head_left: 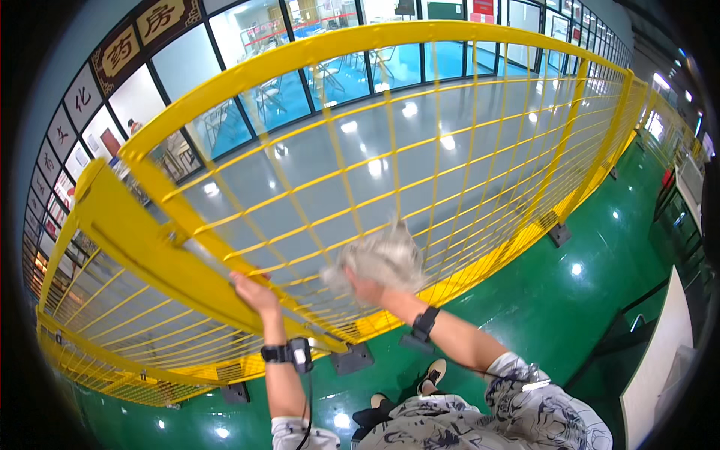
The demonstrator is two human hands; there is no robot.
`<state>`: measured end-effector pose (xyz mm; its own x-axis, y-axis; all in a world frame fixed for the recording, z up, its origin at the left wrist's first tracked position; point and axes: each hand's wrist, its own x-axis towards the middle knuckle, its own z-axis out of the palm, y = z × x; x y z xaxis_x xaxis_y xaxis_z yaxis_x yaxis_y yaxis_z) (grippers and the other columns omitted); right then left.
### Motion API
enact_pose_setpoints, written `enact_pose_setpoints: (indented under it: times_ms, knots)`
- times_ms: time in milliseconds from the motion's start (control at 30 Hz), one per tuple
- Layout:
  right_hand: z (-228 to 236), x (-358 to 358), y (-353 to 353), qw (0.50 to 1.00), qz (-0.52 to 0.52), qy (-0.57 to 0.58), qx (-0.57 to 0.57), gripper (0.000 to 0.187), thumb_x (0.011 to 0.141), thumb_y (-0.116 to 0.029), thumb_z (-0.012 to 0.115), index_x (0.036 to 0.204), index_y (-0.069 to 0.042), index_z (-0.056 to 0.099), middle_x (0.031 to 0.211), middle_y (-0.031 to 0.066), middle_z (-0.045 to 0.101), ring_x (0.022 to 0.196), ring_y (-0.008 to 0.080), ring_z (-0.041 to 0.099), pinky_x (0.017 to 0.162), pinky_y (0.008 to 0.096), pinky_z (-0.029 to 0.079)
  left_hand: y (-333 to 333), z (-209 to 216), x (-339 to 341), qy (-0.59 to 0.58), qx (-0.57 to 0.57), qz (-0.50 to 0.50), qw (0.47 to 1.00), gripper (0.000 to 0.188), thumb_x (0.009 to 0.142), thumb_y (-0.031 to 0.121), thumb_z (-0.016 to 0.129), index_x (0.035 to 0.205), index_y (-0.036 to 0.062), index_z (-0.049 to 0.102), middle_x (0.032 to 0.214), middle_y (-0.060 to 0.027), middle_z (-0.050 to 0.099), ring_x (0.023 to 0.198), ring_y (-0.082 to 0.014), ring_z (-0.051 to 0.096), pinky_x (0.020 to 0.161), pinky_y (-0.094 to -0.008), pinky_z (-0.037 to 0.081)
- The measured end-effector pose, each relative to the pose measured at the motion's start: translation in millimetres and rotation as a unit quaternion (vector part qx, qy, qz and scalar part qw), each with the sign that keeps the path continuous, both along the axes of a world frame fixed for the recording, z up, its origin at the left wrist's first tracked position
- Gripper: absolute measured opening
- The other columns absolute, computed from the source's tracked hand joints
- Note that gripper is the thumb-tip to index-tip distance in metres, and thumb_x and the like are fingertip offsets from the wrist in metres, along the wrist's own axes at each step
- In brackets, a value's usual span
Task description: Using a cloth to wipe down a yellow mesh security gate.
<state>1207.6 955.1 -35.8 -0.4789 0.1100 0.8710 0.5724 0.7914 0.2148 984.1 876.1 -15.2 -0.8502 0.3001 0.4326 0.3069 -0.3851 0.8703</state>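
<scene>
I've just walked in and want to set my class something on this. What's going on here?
A person in a patterned short-sleeved top stands on a green floor, beside a yellow wire-mesh fence. The right hand holds a crumpled greyish-white cloth up at the mesh; blur hides whether it touches the wires. The left hand is at the fence's upright edge, though its grip is unclear. Glass-fronted rooms stand beyond the fence.

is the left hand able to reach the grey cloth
Probably yes: the left hand is close by, and the grey cloth in the right hand is on this side of the yellow fence.
</scene>
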Motion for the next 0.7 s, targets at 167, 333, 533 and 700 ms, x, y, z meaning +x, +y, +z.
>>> enact_pose_setpoints:
  times_ms: [167,333,533,700]
  knots:
    - [-76.8,46.9,-12.3,0.974,0.021,-0.142,-0.177,0.022,0.080,-0.015,0.054,0.100,-0.006,0.056,0.081,0.0080,0.060,0.076,0.0235,0.062,0.066,0.0377,0.050,-4.9,21.8,15.4,-0.039,0.004,-0.001,0.999,0.057,0.100,0.053,0.024,0.086,0.0045,0.049,0.071,-0.0067,0.052,0.056,-0.0161,0.049,0.055,-0.0276,0.042]
    - [-85.3,62.7,-23.1,0.851,0.112,-0.220,-0.463,0.029,0.085,-0.019,0.056,0.110,-0.005,0.054,0.095,0.0144,0.058,0.087,0.0300,0.060,0.077,0.0395,0.048,-10.7,19.8,17.7,-0.037,0.002,0.088,0.995,0.056,0.100,0.054,0.023,0.085,0.0054,0.046,0.069,-0.0061,0.050,0.055,-0.0160,0.047,0.054,-0.0278,0.041]
    - [-45.8,70.6,-8.5,0.818,0.222,-0.020,-0.531,0.044,0.077,-0.015,0.063,0.115,0.004,0.049,0.101,0.0244,0.056,0.094,0.0423,0.055,0.084,0.0452,0.046,0.4,11.4,12.7,-0.039,0.029,0.068,0.996,0.056,0.099,0.055,0.025,0.085,0.0051,0.047,0.070,-0.0062,0.051,0.054,-0.0155,0.047,0.051,-0.0274,0.040]
    - [63.0,72.0,3.2,0.885,0.190,0.261,-0.334,0.062,0.067,-0.017,0.072,0.122,0.000,0.048,0.117,0.0232,0.054,0.108,0.0433,0.051,0.095,0.0459,0.042,4.9,8.6,5.1,-0.026,0.043,0.077,0.996,0.057,0.098,0.056,0.027,0.085,0.0049,0.048,0.069,-0.0060,0.051,0.054,-0.0149,0.047,0.048,-0.0275,0.039]
